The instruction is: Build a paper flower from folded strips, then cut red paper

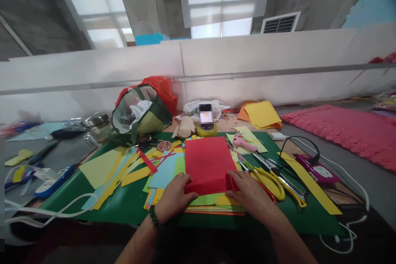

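Note:
A red sheet of paper [208,161] lies over a stack of coloured papers [198,201], its near edge curled up. At its near left corner, my left hand [177,194] pinches the red paper between thumb and fingers. My right hand [247,192] grips the near right corner the same way. A beaded bracelet circles my left wrist. Just right of my right hand are yellow-handled scissors [269,183], a box cutter [289,185] and a pink glue gun [244,143].
Paper strips [116,173] lie left on the green mat [69,202]. Behind stand a green bag [144,117] and a phone [206,116] on a tape roll [207,131]. A yellow strip [312,183], a magenta box [318,170] and cables are at right.

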Demonstrator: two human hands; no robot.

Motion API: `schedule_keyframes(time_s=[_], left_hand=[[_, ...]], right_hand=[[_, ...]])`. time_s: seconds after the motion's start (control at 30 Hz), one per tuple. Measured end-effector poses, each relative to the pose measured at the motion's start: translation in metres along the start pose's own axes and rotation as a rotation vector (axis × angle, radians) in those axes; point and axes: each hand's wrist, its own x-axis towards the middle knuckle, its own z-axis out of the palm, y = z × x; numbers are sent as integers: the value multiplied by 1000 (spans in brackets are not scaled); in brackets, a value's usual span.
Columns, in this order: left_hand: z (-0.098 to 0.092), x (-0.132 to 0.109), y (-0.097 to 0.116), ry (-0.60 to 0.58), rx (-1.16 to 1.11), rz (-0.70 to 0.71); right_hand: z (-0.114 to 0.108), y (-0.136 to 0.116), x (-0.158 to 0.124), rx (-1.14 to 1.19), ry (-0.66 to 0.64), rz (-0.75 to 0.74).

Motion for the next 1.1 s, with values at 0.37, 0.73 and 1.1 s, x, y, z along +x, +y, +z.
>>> schedule_keyframes(time_s=[0.37, 0.73, 1.1], left_hand=[[-7, -15, 8, 304, -110, 339], [-11, -45, -20, 302, -78, 381], [-22, -34, 26, -560, -947, 31]], right_hand=[[-8, -10, -3, 19, 341, -329], [-17, -25, 0, -50, 635, -467], [-7, -55, -8, 11, 674, -643]])
